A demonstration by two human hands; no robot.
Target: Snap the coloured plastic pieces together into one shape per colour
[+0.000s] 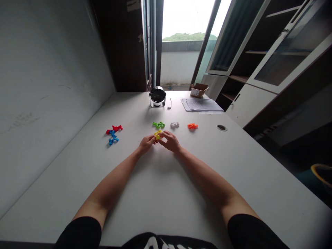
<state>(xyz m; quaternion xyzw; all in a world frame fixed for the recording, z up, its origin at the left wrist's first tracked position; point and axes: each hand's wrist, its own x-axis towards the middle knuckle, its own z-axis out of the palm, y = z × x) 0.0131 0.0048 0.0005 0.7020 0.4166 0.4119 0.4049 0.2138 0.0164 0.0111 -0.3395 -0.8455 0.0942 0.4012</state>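
Left hand (146,144) and right hand (171,141) pinch a yellow plastic piece (157,135) just above the desk (160,193).

The fingers of both hands are closed on it, near the desk's middle, just in front of a green plastic piece (158,125); a slip from this tight pinch could knock that piece aside. The open cardboard box (199,90) at the far edge hides its contents from this view.

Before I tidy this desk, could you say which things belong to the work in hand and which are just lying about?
Belonging: yellow plastic piece between left hand and right hand; green piece, white piece, orange piece, red piece, blue piece.
Lying about: round black device, papers, cardboard box.
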